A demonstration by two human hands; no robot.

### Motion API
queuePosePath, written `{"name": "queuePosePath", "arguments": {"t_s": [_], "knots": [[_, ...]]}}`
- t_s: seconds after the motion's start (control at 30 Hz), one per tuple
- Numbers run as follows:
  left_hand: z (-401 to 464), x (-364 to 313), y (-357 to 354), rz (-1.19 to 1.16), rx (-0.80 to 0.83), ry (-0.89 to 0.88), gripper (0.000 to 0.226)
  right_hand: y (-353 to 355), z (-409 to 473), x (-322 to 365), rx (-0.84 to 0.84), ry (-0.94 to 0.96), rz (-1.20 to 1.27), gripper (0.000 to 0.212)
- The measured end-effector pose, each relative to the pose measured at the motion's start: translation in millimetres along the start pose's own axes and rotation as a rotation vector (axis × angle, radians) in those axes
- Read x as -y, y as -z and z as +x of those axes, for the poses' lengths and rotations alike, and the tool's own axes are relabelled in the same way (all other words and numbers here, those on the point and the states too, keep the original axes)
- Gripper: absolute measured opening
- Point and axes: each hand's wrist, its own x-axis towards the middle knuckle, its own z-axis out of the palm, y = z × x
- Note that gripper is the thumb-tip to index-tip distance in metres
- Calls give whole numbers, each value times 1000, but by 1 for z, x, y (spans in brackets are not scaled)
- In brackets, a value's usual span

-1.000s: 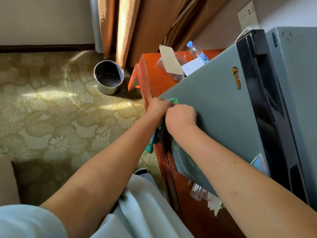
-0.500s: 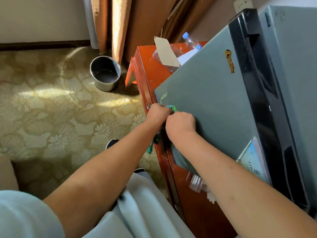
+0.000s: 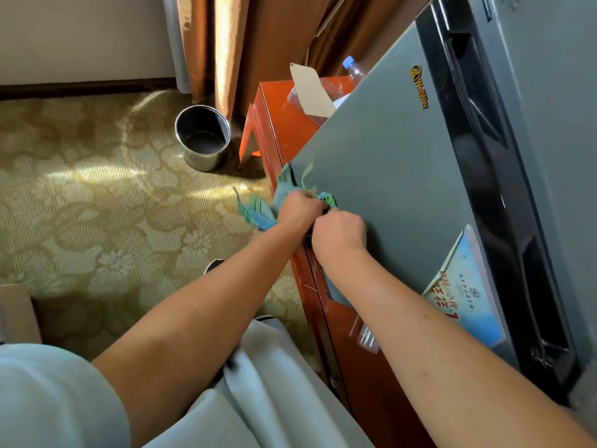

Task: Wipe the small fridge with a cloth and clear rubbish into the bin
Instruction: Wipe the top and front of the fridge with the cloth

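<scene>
Fingers of both hands hidden; cloth (image 3: 258,205) blurred; fridge (image 3: 403,176) cut off.

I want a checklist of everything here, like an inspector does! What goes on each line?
Surface: grey fridge door, closed, standing on an orange-red cabinet.
Job's things: green cloth bunched at the door's lower corner; metal bin on the carpet, looks empty.
Clutter: plastic bottle and a cardboard piece on the cabinet; printed card on the door.
Hands: left hand and right hand both grip the cloth, fingers curled.
Cables: nothing seen.
Surroundings: patterned carpet, brown curtains.
</scene>
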Motion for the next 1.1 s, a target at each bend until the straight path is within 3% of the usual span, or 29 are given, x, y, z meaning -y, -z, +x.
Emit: {"name": "queuePosePath", "arguments": {"t_s": [0.2,0.4,0.53,1.1], "knots": [[-16,-29,11,-47,-22,-64,16,30,-13,-17,-80,-3,-50,33],[-26,-112,49,-100,-93,-333,16,98,-8,-39,-316,-63,-93,28],[-29,-138,58,-19,-150,-425,13,115,-5,-47,-382,-103,-107,28],[-10,-41,22,49,-84,-160,19,24,5,-11,-144,-43,17,36]]}}
